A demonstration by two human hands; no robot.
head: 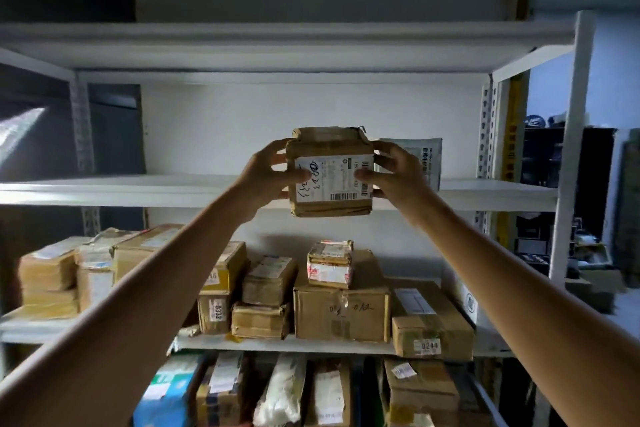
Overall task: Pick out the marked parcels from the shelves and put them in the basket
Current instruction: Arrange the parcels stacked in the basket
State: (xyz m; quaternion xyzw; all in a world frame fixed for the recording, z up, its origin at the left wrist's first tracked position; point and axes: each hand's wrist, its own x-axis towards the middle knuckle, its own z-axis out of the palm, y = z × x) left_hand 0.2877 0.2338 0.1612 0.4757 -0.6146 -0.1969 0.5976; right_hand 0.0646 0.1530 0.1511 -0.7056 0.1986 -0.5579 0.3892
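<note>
1. Left hands entry: left hand (266, 177), fingers curled round the left edge of the brown parcel (330, 184), thumb lying on its labelled face.
2. Brown parcel: taped carton held between both hands, in front of the front edge of the middle shelf (138, 191), toward its right half. The white label faces the camera and bears black pen scrawl. Judged step: confirming the mark, then drawing the parcel away. Advice: keep both sides gripped, hold it level, pull straight back off the shelf edge before lowering.
3. Right hand (394, 173): fingers wrapped round the parcel's right edge, thumb on the label near the barcode.
4. Lower shelf (311, 344), left end: stacked brown cartons (48, 270), partly hidden by the left forearm.
5. Lower shelf, middle: small taped parcel (330, 263) sitting on a large carton (341, 312), directly beneath the held parcel. Judged risk: a straight drop would strike it.
6. Middle shelf, right end: grey mailer bag (427, 156) upright, just behind the right hand. A sideways swing could topple it.
7. Lower shelf, right front corner: carton numbered 0244 (433, 326).
8. Basket: not in view, so its place cannot be told.
</note>
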